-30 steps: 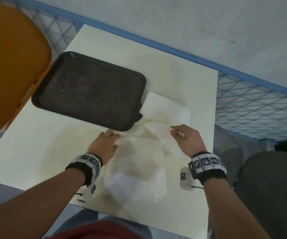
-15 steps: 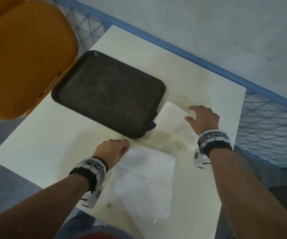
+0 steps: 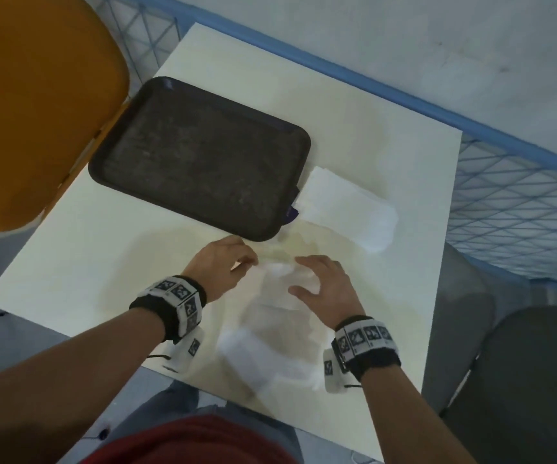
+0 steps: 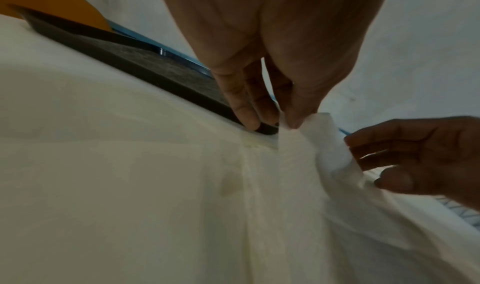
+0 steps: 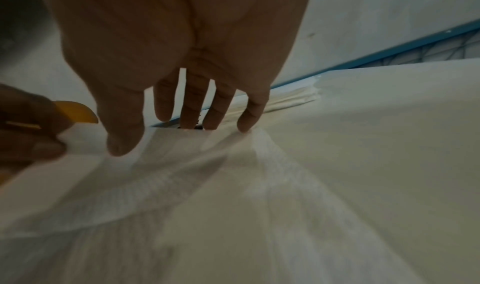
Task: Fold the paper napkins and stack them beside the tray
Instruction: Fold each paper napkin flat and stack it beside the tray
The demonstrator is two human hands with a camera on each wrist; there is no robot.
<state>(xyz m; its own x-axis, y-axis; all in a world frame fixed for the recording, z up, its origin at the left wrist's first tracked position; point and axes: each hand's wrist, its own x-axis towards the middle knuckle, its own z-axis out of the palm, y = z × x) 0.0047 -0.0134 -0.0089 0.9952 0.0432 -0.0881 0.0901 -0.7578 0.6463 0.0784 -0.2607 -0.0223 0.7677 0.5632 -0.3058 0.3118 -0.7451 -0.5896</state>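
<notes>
Cream table (image 3: 354, 105); motion-blurred napkin (image 3: 270, 333) pinched by left hand (image 3: 218, 274).

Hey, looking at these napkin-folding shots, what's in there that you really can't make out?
- Loose napkins, head view: motion blur; their number is unclear.
- Folded stack beside the tray: its count is too fine to read; in the right wrist view the right hand covers part of it.
- Left hand pinches a napkin corner; the rest runs off frame.
- Purple thing: mostly hidden by the tray's corner.
</notes>
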